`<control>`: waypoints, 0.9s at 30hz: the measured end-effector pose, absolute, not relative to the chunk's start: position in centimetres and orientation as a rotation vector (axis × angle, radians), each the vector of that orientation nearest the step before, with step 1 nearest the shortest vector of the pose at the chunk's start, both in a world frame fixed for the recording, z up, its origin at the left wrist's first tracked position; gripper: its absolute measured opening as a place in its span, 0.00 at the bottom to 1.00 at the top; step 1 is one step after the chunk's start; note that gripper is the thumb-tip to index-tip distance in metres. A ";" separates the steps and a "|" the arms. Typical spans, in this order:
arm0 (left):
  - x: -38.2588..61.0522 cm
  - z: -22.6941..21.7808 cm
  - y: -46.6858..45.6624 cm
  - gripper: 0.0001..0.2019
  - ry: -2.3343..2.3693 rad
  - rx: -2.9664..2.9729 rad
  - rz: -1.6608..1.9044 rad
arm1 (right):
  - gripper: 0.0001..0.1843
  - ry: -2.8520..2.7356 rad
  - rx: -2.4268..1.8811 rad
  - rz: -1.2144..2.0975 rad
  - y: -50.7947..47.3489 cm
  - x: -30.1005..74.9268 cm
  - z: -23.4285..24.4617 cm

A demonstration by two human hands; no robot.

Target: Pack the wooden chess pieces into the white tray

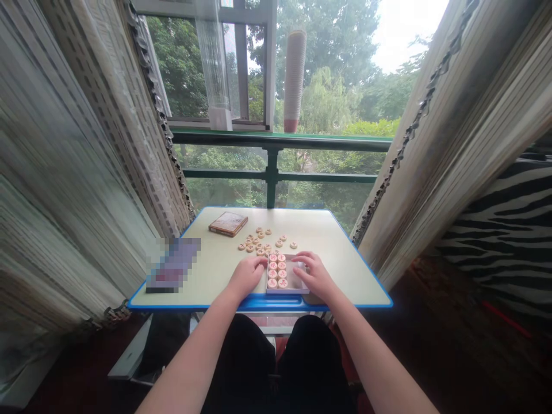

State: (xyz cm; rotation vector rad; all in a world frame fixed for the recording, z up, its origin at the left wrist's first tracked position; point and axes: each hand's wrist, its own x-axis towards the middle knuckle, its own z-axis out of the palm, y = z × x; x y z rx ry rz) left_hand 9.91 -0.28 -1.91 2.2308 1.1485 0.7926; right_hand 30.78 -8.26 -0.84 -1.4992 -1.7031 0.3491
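A shallow white box (297,290) lies at the near edge of the table. Two columns of round xiangqi pieces (282,274) with red characters fill its left part, face up; bare box floor shows on the right. My left hand (248,275) is closed at the box's left wall, fingertips on its rim. Over the right side of the box is my right hand (314,271), its fingers curved and apart, with no piece visible in them. Beyond the box several loose xiangqi pieces (250,248) are scattered; a few nearest ones are partly hidden by its far wall.
A flat box lid (228,223) with a picture rests at the table's back left. A blurred-out object (175,265) lies on the left side. The pale table (357,282) has a blue rim. Beyond it stand a green railing (271,172) and windows, with curtains (409,132) on both sides.
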 end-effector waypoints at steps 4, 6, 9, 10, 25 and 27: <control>9.8 -2.1 -0.1 0.16 1.137 2.246 0.772 | 0.10 -1.708 -1.502 0.327 -8.1 30.7 -0.8; 9.8 -2.1 0.0 0.16 1.136 2.247 0.779 | 0.10 -1.715 -1.506 0.316 -8.0 30.7 -0.9; 9.8 -2.1 0.0 0.15 1.136 2.249 0.782 | 0.11 -1.659 -1.550 0.286 -7.9 30.7 -1.0; 9.8 -2.0 -0.1 0.15 1.134 2.247 0.780 | 0.11 -1.640 -1.562 0.286 -7.9 30.7 -1.0; 8.5 -1.0 -0.6 0.10 1.436 2.010 0.819 | 0.07 -1.804 -1.457 0.399 -8.1 29.6 -0.6; 8.4 -1.0 -0.3 0.10 1.455 1.997 0.812 | 0.07 -1.824 -1.454 0.412 -7.7 29.9 -0.2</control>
